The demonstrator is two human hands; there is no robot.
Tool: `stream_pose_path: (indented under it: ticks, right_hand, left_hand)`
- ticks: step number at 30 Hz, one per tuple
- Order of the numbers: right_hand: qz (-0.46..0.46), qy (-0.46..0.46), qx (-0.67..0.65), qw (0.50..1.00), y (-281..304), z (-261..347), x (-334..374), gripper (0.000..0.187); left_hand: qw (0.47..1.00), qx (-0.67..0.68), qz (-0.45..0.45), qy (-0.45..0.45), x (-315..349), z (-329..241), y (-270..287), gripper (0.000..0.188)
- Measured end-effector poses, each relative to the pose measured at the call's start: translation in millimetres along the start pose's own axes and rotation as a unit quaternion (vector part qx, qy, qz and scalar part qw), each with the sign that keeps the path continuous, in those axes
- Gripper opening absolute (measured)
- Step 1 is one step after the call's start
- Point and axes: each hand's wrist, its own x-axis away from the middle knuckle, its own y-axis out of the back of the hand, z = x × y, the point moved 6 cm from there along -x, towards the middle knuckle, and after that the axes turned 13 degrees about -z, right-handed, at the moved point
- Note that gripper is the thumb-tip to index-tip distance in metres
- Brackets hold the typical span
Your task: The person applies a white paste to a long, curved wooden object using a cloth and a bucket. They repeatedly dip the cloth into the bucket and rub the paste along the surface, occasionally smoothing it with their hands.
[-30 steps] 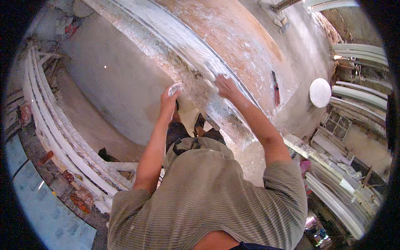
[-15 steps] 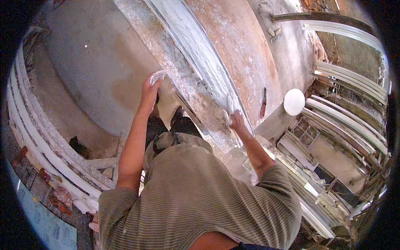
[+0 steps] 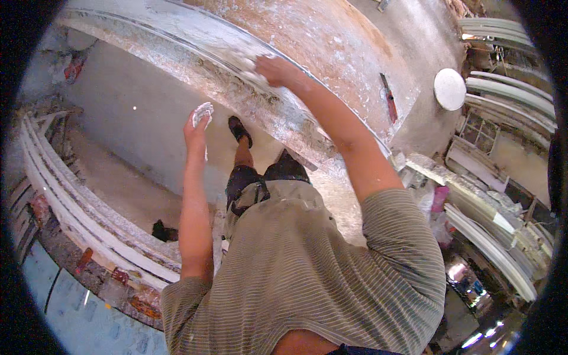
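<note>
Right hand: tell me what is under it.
Under the right hand runs a long, white-smeared strip, with whitish material showing beside the hand. The spot directly beneath the palm is covered, so whether the hand grips anything there cannot be told.

Round white disc (image 3: 449, 89) toward upper right; blue sheets (image 3: 97, 319) lower left

Your left forearm (image 3: 196, 225) ran almost straight away from you, the elbow low near your side and the wrist nearly in line, while the left hand (image 3: 195, 133) was closed in a grip with its fingers curled. Your right arm (image 3: 340, 127) reached farther forward and slanted across to the left, slightly bent. The right hand (image 3: 277, 71) was back upward, well apart from the left, its fingertips too blurred to make out. One lower leg (image 3: 243, 155) showed between your forearms.
</note>
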Motion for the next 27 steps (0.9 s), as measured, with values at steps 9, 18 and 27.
stream_pose_path:
  ticks: [9, 18, 27]
  right_hand:
    - [0.194, -0.26, 0.045, 0.945, 10.5, 52.1, 397.7, 0.036]
    - [-0.172, -0.615, 0.022, 0.769, 17.4, 108.5, 324.5, 0.026]
    - [-0.194, -0.559, -0.034, 0.806, 39.6, 71.4, -14.2, 0.044]
  left_hand:
    - [0.994, 0.095, 0.032, 0.03, 45.8, -22.9, -13.3, 0.032]
    - [0.989, 0.017, 0.113, -0.09, -56.5, -107.2, -64.6, 0.034]
    - [0.824, -0.272, 0.292, -0.403, -129.3, -177.6, -138.2, 0.038]
